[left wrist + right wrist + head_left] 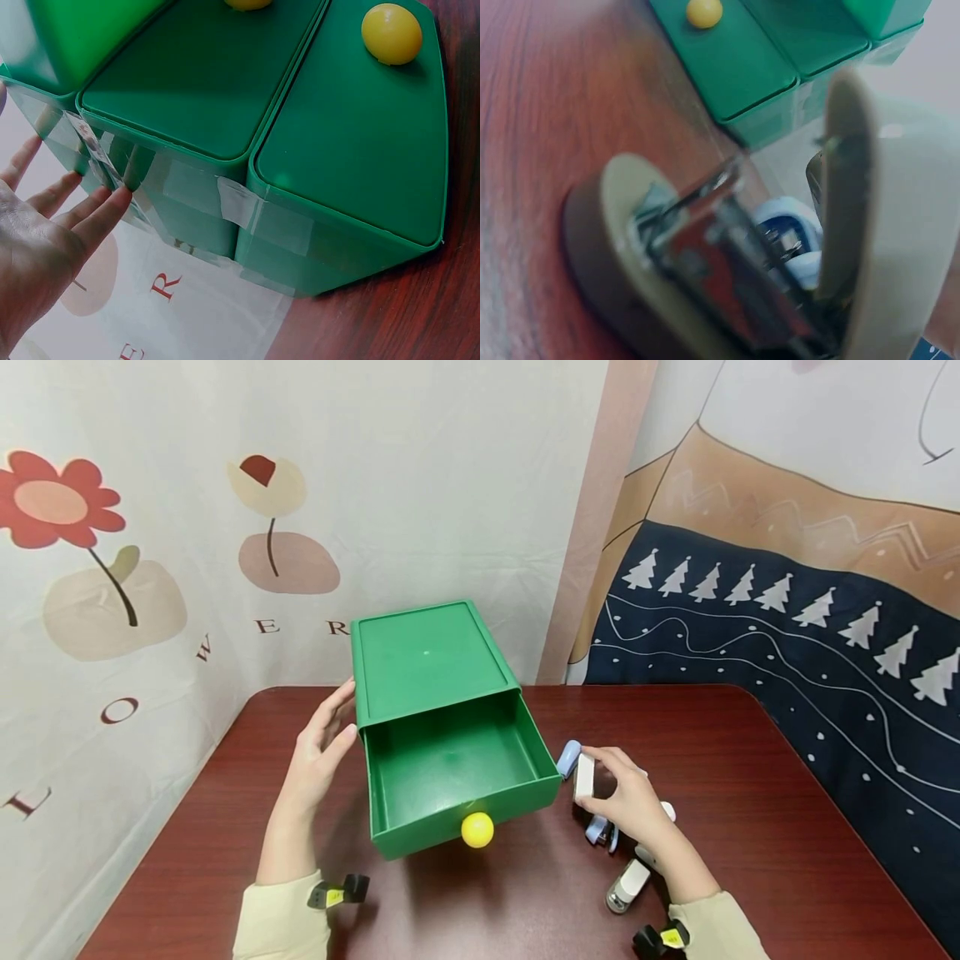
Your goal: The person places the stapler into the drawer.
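A green drawer unit (pixel 435 664) stands with its top drawer (pixel 453 760) pulled out, a yellow ball knob (pixel 477 830) on its front. No object shows inside that drawer. My left hand (pixel 318 752) rests along the unit's left side; in the left wrist view its spread fingertips (pixel 112 199) are at the taped wall. To the right of the drawer, my right hand (pixel 626 789) pinches a small white block-like thing (pixel 584 777) between thumb and fingers. Beneath and behind that hand lie a light blue piece (pixel 569 757) and a light blue stapler-like thing (pixel 598 831).
Nearer the right sleeve lies a white-topped punch-like tool (pixel 628 885), its metal mechanism (pixel 735 262) large and blurred in the right wrist view. Two lower drawers (pixel 345 127) of the unit are closed. A dark red wooden table (pixel 225 827) meets printed cloth (pixel 450 485) behind.
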Tool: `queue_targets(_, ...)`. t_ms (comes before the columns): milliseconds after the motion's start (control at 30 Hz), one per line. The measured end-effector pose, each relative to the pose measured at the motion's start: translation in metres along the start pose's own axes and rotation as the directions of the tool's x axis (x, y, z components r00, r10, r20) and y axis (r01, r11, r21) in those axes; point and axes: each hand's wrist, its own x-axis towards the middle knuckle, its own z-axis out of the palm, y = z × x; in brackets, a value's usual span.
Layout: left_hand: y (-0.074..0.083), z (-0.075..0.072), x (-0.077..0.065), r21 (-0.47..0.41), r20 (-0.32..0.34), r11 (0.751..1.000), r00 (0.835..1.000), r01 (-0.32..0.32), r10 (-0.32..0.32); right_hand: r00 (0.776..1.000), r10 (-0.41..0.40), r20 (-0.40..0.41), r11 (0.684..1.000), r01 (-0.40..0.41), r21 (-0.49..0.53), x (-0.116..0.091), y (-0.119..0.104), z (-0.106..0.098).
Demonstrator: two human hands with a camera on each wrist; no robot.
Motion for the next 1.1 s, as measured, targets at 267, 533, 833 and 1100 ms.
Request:
queue_targets(267,0.001,0.001,0.000,-0.010,-0.018,1.000,1.000,0.002,-0.002,1.000,0.005,-0.024,0.998,-0.004,0.058,0.003,-0.019,-0.011)
queue_targets(533,0.001,0.001,0.000,-0.007,-0.018,1.000,1.000,0.002,-0.002,0.996,-0.046,-0.076,0.996,0.052,0.076,0.007,-0.039,-0.021)
queue_targets(833,0.001,0.001,0.001,-0.002,-0.008,1.000,1.000,0.010,-0.010,0.991,-0.085,-0.107,0.992,0.095,0.088,0.017,-0.060,-0.036)
queue_targets(1100,-0.001,0.000,0.001,-0.010,0.002,1.000,1.000,-0.003,0.003,0.981,-0.129,-0.144,0.983,0.145,0.110,0.030,-0.075,-0.049)
